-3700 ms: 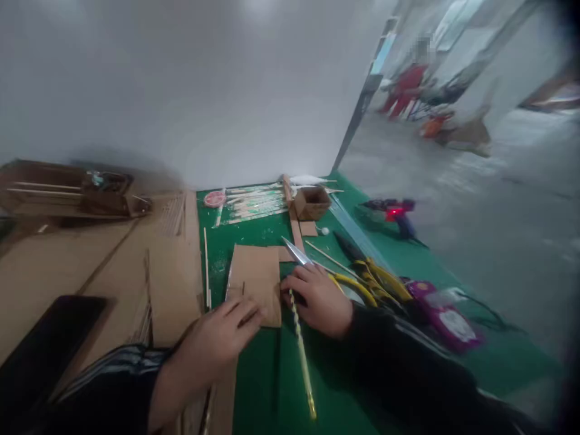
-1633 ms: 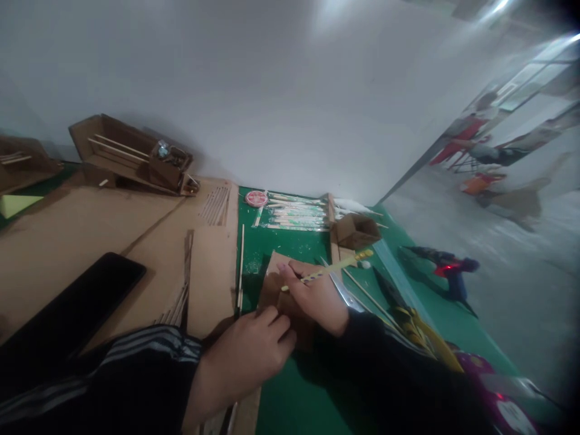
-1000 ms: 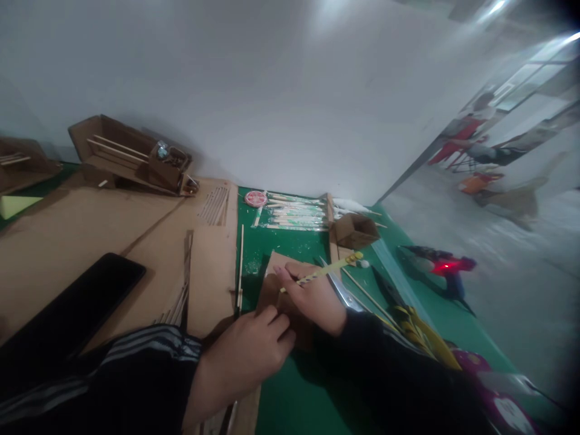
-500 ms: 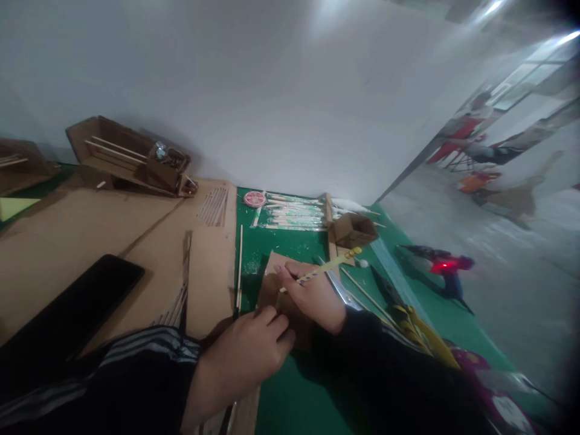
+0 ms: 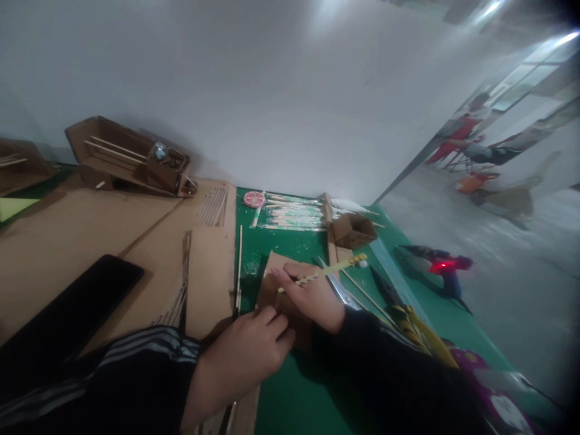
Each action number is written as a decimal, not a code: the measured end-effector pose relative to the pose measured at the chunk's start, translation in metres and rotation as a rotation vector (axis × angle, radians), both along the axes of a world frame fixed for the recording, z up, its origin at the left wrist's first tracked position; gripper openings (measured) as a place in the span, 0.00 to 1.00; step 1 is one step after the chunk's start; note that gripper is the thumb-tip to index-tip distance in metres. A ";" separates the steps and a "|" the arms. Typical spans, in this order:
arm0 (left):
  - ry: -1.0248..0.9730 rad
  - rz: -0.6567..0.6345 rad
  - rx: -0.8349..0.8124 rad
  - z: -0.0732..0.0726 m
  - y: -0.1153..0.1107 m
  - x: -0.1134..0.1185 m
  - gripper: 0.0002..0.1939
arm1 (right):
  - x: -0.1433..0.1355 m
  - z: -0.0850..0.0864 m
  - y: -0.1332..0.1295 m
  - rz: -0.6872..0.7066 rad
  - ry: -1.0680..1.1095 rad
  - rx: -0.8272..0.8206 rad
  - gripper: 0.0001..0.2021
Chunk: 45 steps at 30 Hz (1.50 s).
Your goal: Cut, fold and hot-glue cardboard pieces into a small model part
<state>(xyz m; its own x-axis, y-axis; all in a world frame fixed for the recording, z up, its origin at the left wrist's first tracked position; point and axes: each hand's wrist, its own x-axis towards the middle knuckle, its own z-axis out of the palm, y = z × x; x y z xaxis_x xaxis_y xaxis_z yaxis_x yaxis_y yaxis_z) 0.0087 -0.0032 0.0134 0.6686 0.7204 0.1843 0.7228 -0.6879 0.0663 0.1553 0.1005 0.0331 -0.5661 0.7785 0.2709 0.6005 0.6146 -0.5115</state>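
Note:
A yellow patterned pencil (image 5: pixel 335 266) slants up to the right in my right hand (image 5: pixel 313 296), whose fingers are closed round it. Beneath both hands lies a piece of brown cardboard (image 5: pixel 272 264) on the green table surface (image 5: pixel 290 396). My left hand (image 5: pixel 248 350) rests on the cardboard's lower left part, its fingers curled together; what they grip, if anything, is hidden. Just right of my right hand are metal scissors (image 5: pixel 341 291), partly covered by the hand.
Thin sticks in clear wrap (image 5: pixel 294 212) and a small cardboard box (image 5: pixel 354 231) lie beyond my hands. Pliers with yellow handles (image 5: pixel 414 326) and a glue gun (image 5: pixel 446 269) are at right. A black phone (image 5: pixel 77 302) lies left. A person (image 5: pixel 471 136) sits in the background.
The pencil's upper end has dipped slightly and its tip has shifted a little left, along with my right hand. My left hand looks unmoved.

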 end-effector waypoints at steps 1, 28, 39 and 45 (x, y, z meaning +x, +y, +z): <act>0.000 -0.002 0.000 0.000 0.000 0.000 0.10 | 0.000 0.000 0.000 0.004 0.002 0.001 0.22; -0.003 0.013 0.006 0.000 0.000 0.001 0.06 | -0.007 0.000 -0.006 -0.008 0.053 0.045 0.22; 0.006 0.007 -0.013 0.002 0.000 0.001 0.06 | -0.007 0.001 -0.006 -0.007 0.033 0.040 0.23; 0.025 -0.023 -0.011 0.013 0.000 -0.007 0.11 | 0.021 0.026 -0.004 -0.092 0.024 0.044 0.23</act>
<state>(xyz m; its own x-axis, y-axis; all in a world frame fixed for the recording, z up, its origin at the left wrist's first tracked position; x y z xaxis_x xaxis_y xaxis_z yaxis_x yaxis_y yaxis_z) 0.0018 -0.0036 0.0261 0.6893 0.7067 0.1594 0.7085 -0.7035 0.0558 0.1759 0.0964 0.0594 -0.4858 0.8140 0.3184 0.6434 0.5796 -0.5001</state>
